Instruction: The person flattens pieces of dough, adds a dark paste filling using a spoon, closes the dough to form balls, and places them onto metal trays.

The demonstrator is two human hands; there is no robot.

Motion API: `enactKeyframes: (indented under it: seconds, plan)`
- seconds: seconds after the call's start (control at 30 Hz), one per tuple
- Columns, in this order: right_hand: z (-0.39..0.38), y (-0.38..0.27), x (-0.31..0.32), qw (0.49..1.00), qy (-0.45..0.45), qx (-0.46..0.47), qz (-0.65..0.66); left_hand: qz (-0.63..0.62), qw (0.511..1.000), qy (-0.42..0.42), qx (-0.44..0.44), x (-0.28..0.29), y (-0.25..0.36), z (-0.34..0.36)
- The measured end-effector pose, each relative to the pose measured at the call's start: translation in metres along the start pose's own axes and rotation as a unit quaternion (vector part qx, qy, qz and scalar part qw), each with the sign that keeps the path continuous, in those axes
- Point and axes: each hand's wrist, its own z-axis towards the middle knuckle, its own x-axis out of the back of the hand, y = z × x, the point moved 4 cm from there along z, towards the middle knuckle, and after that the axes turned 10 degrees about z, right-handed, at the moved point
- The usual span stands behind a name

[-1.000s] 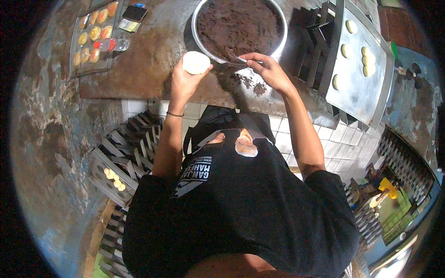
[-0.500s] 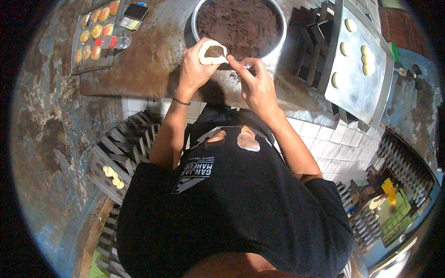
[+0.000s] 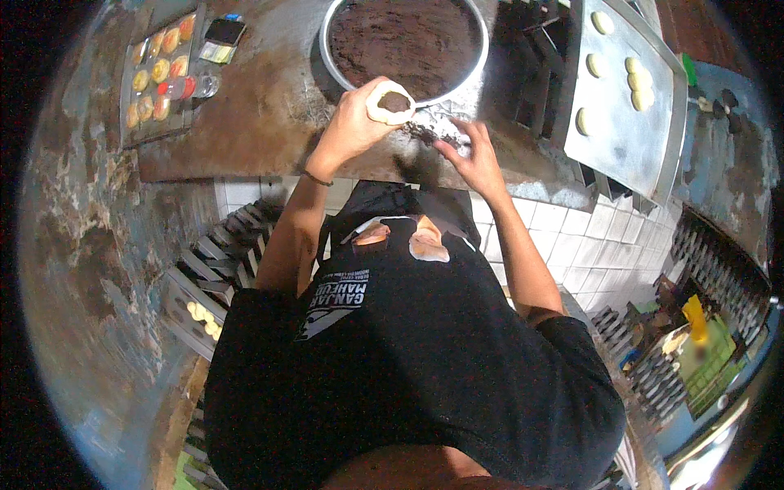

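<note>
My left hand (image 3: 353, 124) holds a round of pale dough (image 3: 380, 114) with dark brown filling (image 3: 394, 101) showing in its middle. To its right, my right hand (image 3: 475, 160) hovers low over the table's near part, thumb and fingers apart. Beneath its fingertips lie white flour (image 3: 445, 124) and dark crumbs (image 3: 423, 132); whether a small tool lies among them I cannot make out. Just beyond both hands stands a wide round metal pan (image 3: 485, 51), filled with crumbly brown filling (image 3: 400, 45).
On the right, a tray (image 3: 612, 151) with several pale dough balls (image 3: 639, 82) rests on dark metal racks (image 3: 535, 90). At far left are a tray of glazed buns (image 3: 162, 67), a red-capped bottle (image 3: 192, 86) and a black wallet-like item (image 3: 224, 33). Another dough tray (image 3: 184, 314) sits lower left.
My right hand has moved away from the dough, down to the right, and its fingers have spread. A small shiny tool at the filling no longer shows there. The dough stays in my left hand.
</note>
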Motion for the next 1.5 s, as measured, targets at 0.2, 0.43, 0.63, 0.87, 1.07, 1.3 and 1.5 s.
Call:
enactKeyframes:
  seconds: [0.2,0.43,0.63,0.87,1.07,1.3,1.5]
  plan:
    - [0.022,-0.163,0.027,0.975,-0.079,0.209,0.018,-0.016,0.992,-0.121,-0.013,-0.012,0.022,0.011]
    - [0.031,-0.148,0.045,0.977,-0.074,0.096,0.178,-0.201,0.957,-0.209,-0.016,0.003,0.046,0.007]
    - [0.016,-0.171,0.051,0.954,-0.089,0.050,0.284,-0.257,0.953,-0.130,0.099,0.005,0.057,0.001]
    - [0.018,-0.211,0.051,0.944,-0.059,0.319,-0.060,-0.322,0.938,-0.070,0.112,-0.011,0.051,0.005]
    - [0.027,-0.208,0.065,0.962,-0.017,0.268,0.045,-0.442,0.882,-0.084,0.142,0.000,0.070,0.001]
    - [0.014,-0.222,0.072,0.966,0.002,0.248,0.079,-0.362,0.925,-0.056,0.104,0.001,0.071,0.001]
    - [0.019,-0.216,0.067,0.944,0.008,0.330,-0.008,-0.444,0.877,-0.068,0.173,-0.003,0.083,0.004]
